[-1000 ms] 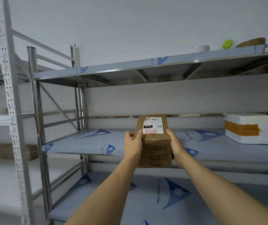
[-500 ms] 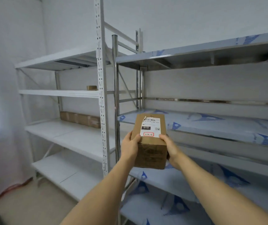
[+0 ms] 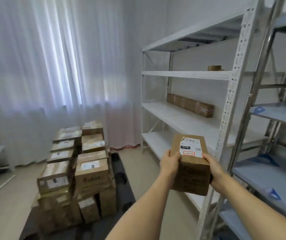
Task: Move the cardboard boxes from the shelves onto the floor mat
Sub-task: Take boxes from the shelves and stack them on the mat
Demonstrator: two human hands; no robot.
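— What's on your left?

— A white curtain [image 3: 52,58], and under it your pile of brown boxes [image 3: 80,172] on the dark floor mat [image 3: 123,186]. They have white labels, too blurry to read.

— And in your hands?

— A small cardboard box [image 3: 190,163], up in the air. Your left hand [image 3: 170,161] curls round its left side. Your right hand [image 3: 212,170] curls round its right side. Its white label [image 3: 190,146] says "010". The red-circled writing is too small to read.

— On your right?

— A white shelf rack [image 3: 185,75] with a long brown box [image 3: 190,105].
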